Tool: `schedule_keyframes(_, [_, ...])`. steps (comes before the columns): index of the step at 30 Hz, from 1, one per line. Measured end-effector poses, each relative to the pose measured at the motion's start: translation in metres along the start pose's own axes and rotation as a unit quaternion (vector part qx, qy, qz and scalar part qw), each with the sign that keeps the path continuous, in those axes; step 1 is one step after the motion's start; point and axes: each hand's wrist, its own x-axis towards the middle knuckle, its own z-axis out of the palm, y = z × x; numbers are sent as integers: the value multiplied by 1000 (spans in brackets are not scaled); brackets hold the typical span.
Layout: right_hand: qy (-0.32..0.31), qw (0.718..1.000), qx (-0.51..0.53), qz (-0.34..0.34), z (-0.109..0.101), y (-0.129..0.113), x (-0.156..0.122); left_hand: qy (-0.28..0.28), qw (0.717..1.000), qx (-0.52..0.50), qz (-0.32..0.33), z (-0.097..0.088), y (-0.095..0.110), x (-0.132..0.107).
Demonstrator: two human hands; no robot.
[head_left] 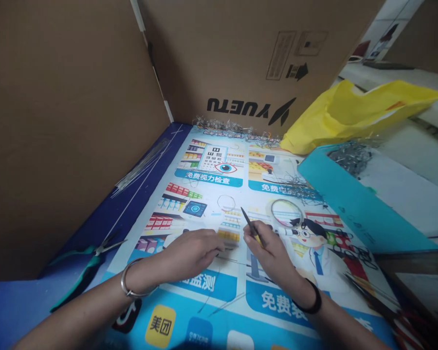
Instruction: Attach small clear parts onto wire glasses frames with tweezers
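My left hand [193, 253], with a silver bangle on the wrist, rests palm down on a printed poster [219, 287]. Its fingers are pinched together at a thin wire lying on the poster, though the wire is barely visible there. My right hand [270, 250], wearing a black wrist band, is closed round a slim pair of pliers [251, 226] whose dark tip points up and away from me. A small wire ring [226, 201] lies on the poster just beyond both hands, and a larger wire ring [286, 212] lies to the right of the pliers' tip.
Green-handled pliers [85, 270] lie at the left on blue cloth. Straight wires [142, 165] lean by the cardboard wall [69, 121]. A teal tray [350, 199] holding wire scraps and a yellow bag [350, 112] sit at the right. Red-handled cutters [405, 318] lie at the lower right.
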Motion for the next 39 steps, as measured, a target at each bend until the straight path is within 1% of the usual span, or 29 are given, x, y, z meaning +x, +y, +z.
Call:
schedule_keyframes(2, [-35,998,49,18,-1,-8,0,2,994,-109,-29,-2,-1,4])
schedule_keyframes(3, [-46,997,65,18,-2,-11,-1,-6,985,-167,-47,-2,-2,6])
schedule_keyframes(5, [-60,995,82,5,-3,-15,-1,-36,957,-277,-85,-3,-2,10])
schedule_keyframes(7, [-76,993,82,-25,-4,-19,-2,-60,924,-362,-109,-4,-2,15])
schedule_keyframes(9, [-89,992,66,-63,-5,-21,-2,-67,897,-423,-107,-5,-1,19])
schedule_keyframes(11, [-84,992,36,-91,-6,-21,-1,-75,872,-472,-104,-6,0,24])
schedule_keyframes(14, [-54,993,-6,-103,-7,-19,-1,-97,841,-520,-118,-6,-1,32])
schedule_keyframes(16, [-35,994,-21,-97,-9,-16,0,-100,832,-534,-115,-5,-3,38])
schedule_keyframes(19, [-6,996,-35,-79,-11,-12,1,-107,836,-527,-115,-2,-9,47])
schedule_keyframes(21, [12,997,-39,-71,-13,-11,3,-120,846,-508,-112,-2,-12,52])
schedule_keyframes(23, [17,997,-41,-65,-14,-10,5,-129,862,-480,-104,-3,-13,54])
schedule_keyframes(25, [8,997,-43,-62,-15,-9,7,-126,884,-441,-87,-4,-12,53])
schedule_keyframes(26, [-2,997,-44,-60,-15,-8,8,-116,900,-414,-75,-5,-12,53])
schedule_keyframes(29, [-25,997,-51,-55,-13,-5,8,-68,948,-309,-31,-6,-9,50])
schedule_keyframes(31, [-36,996,-57,-52,-12,-4,7,-47,966,-254,-3,-7,-7,48])
schedule_keyframes(33, [-38,996,-62,-52,-10,-4,6,-44,975,-216,13,-8,-5,47])
schedule_keyframes(36, [-24,996,-66,-52,-9,-6,5,-51,987,-153,18,-10,-4,45])
schedule_keyframes(39, [-30,996,-72,-46,-8,-7,6,-45,997,-64,24,-9,-4,43])
